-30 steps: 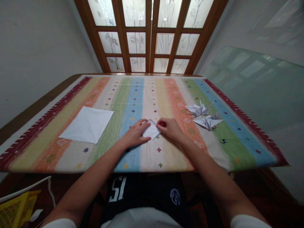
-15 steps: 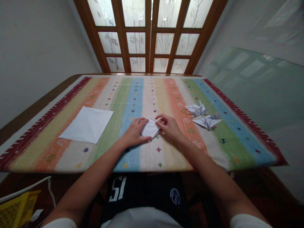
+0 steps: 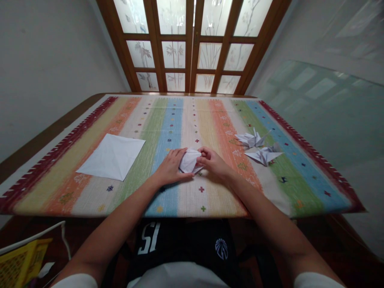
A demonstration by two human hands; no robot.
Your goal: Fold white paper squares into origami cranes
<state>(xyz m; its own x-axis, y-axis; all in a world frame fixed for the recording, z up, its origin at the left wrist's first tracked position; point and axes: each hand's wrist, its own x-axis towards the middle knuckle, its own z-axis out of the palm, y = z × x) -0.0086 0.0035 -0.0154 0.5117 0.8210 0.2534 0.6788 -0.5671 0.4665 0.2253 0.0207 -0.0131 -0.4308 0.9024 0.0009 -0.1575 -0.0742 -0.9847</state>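
A small folded piece of white origami paper rests on the striped cloth between my hands. Along its left side lies my left hand, the fingers at the far edge and the thumb at the near edge, gripping it. My right hand pinches the paper's right edge between thumb and fingers, and a flap there stands a little raised. How the layers are folded beneath my fingers is hidden. To the left is a white paper sheet with faint creases. Two folded paper cranes sit to the right, one farther back and one nearer.
A striped tablecloth covers the table. Wooden doors with glass panes stand beyond it, and a glass panel leans at the right wall. On the floor at lower left is a yellow basket beside a white cable.
My right fingers have shifted slightly at the paper's right edge, and the flap there has lifted and changed shape. My left hand keeps its hold. The view has shifted slightly.
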